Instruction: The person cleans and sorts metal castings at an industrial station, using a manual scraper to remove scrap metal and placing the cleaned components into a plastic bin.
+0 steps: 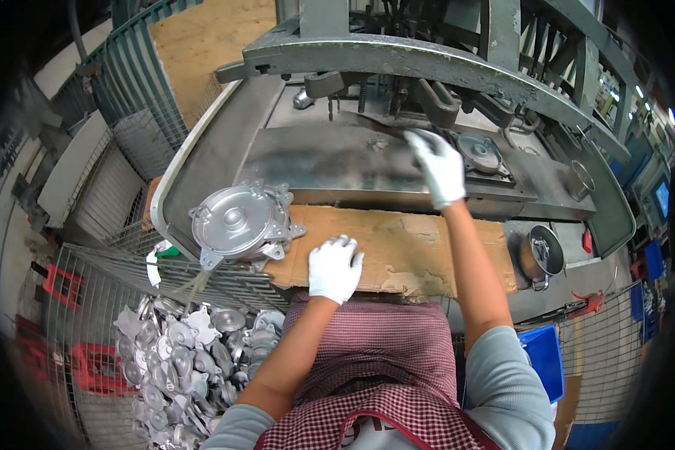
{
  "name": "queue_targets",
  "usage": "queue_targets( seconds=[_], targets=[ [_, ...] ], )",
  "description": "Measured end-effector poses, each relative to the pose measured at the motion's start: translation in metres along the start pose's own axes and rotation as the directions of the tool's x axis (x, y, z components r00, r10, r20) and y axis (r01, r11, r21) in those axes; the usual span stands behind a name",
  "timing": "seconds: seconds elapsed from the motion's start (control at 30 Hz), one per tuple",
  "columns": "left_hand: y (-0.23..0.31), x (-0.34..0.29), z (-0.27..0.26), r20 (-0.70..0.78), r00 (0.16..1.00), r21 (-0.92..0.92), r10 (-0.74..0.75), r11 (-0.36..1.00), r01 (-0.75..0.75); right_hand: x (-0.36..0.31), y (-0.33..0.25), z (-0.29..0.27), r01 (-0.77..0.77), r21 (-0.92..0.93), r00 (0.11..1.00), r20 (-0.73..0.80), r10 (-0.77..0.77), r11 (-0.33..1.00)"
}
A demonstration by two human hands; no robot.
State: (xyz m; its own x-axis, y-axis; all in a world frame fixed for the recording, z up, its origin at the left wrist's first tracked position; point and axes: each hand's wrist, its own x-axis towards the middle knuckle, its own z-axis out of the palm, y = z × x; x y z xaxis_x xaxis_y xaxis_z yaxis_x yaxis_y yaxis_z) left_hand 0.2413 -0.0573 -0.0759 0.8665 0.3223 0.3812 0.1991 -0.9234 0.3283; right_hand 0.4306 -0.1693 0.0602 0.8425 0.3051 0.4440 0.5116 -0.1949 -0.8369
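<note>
My left hand (334,268), in a white glove, lies on a worn sheet of cardboard (397,281) along the front of the machine, fingers forward and nothing in them. Over the metal bed (300,161) reaches my right hand (436,169), gloved too and smeared by motion, with its fingers drawn together. A dark thin strip (379,126) runs left from these fingertips; blur hides its kind. Right of this hand, a round cast metal cover (480,153) sits in a fixture. Several similar covers (236,221) are stacked left of the cardboard.
A wire bin of loose castings (180,352) stands at lower left. The machine's beam (427,64) and drill heads hang over the bed. A metal pot (544,251) and a small cup (579,180) are at the right. A blue bin (544,360) stands beside my right arm.
</note>
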Motion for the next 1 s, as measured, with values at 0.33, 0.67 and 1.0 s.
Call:
queue_targets(
  seconds=[0.33, 0.67, 1.0],
  targets=[
    [0.002, 0.004, -0.005, 0.031, 0.999, -0.009, -0.007, 1.000, 0.007, 0.039, -0.014, 0.071, 0.166, -0.511, 0.984, 0.031, -0.175, 0.843],
    [0.002, 0.005, -0.003, -0.024, 1.000, 0.010, 0.021, 1.000, -0.020, 0.030, -0.012, 0.104, 0.150, -0.611, 0.968, -0.070, -0.242, 0.777],
    [0.010, -0.001, 0.002, -0.057, 0.998, 0.045, 0.018, 0.999, -0.016, -0.116, 0.047, -0.151, -0.025, -0.430, 0.899, -0.404, -0.168, 0.902]
  ],
)
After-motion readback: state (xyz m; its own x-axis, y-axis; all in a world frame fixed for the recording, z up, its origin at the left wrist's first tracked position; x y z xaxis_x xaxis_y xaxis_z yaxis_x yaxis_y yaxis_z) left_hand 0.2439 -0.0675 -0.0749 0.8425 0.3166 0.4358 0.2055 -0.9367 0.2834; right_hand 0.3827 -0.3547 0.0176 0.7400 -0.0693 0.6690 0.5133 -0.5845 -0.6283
